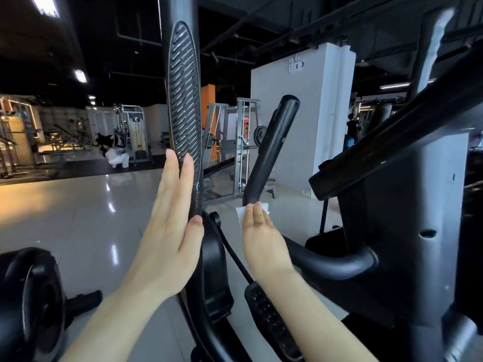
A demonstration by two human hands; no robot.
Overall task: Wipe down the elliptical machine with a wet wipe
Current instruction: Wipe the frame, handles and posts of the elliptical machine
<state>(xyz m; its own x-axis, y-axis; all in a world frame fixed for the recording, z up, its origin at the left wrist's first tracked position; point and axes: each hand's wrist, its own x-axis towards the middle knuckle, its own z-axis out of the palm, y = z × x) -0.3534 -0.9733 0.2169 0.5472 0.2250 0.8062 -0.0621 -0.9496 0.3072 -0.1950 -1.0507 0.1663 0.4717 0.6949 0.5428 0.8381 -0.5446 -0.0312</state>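
Here, at the far left, low down and well apart from either grip, a black rounded housing [31, 296] is seen on the glossy grey floor [86, 218]. To its right, the left hand [167, 231] is held flat against a tall black handlebar [184, 105] of the elliptical machine: the fingers are straight and laid along the lower end of its ribbed oval pad, and the thumb is pressed to the bar's near edge. Nothing is clasped in this grip; it is fully extended.

Just right of that grip, a black cable [235, 259] is seen running down to a perforated black pedal part [269, 322], which lies below the right forearm.

The right hand [261, 236] is stretched forward with its fingers straight and close together, and the white wet wipe [241, 212] is pressed beneath the fingertips against the lower part of a second, shorter black handle [271, 147]. The wipe's edges are visible left of and beyond the fingertips. Whether the thumb is tucked under the wipe cannot be told.

Right of this grip, the machine's grey column [407, 205] and a dark slanted bar [397, 142] are seen. Behind, weight machines [133, 131] and a white pillar [308, 113] are visible.
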